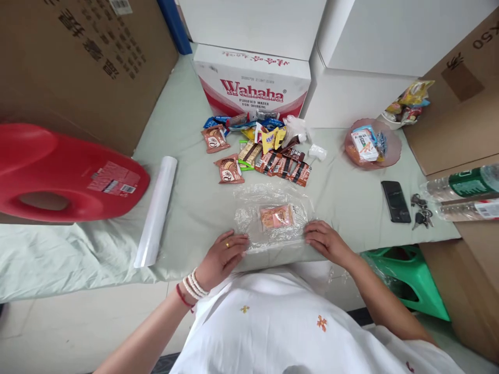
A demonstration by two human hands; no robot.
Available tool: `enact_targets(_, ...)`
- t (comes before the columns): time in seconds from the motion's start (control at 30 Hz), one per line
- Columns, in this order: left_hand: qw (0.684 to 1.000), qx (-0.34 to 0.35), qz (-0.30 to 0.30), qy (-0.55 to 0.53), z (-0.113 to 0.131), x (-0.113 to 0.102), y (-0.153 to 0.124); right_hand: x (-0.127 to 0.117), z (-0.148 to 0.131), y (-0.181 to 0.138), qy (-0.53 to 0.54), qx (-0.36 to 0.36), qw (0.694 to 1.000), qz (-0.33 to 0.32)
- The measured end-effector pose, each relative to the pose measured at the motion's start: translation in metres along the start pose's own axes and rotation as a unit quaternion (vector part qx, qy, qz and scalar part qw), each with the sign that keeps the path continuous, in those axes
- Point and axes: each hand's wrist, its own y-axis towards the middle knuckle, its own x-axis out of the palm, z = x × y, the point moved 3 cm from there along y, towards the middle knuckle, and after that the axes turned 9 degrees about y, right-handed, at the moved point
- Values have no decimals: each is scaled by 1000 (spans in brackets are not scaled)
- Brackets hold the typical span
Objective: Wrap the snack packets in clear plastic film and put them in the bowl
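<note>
One wrapped snack (268, 218) lies amid a clear plastic film (247, 231) on the surface (195, 202), whether atop or inside it one cannot tell; the left hand (226, 254), unclenched, rests outstretched fingers at the film's left edge; the right hand (326, 241), likewise relaxed, at its right edge; beyond the film, assorted packets (267, 162); left of it, a white roll (156, 213).

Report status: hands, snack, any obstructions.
Left hand, right hand at opposite edges of clear plastic film. Pink-packaged snack between them. Snack pile beyond, clear of both.
</note>
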Motion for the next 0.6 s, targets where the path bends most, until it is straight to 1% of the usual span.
enact_targets(0.1,993,-103,-5,-50,-13,-20,23,-19,-1,30,47,27,998,-14)
enact_targets(0.17,982,-179,-2,-64,-24,-30,40,-30,5,55,61,65,996,-21)
enact_targets(0.23,967,-245,11,-64,-35,-34,56,-37,17,77,62,119,991,-28)
enact_targets(0.3,955,-292,19,-53,-44,-32,68,-40,31,93,34,180,983,-26)
enact_targets(0.33,950,-307,18,-44,-47,-30,73,-41,36,98,2,203,979,-13)
enact_targets(0.4,945,-326,12,-21,-50,-25,79,-45,34,103,-87,214,972,49)
enact_targets(0.47,943,-334,13,0,-50,-21,81,-48,18,102,-159,174,964,123)
enact_targets(0.5,941,-338,14,5,-50,-20,81,-45,6,102,-172,134,966,137)
enact_targets(0.53,939,-343,15,7,-50,-19,81,-40,-6,101,-168,86,974,125)
enact_targets(0.57,937,-349,14,6,-52,-18,82,-31,-17,102,-155,35,983,88)
enact_targets(0.6,934,-356,15,3,-53,-19,82,-21,-26,103,-139,-10,990,36)
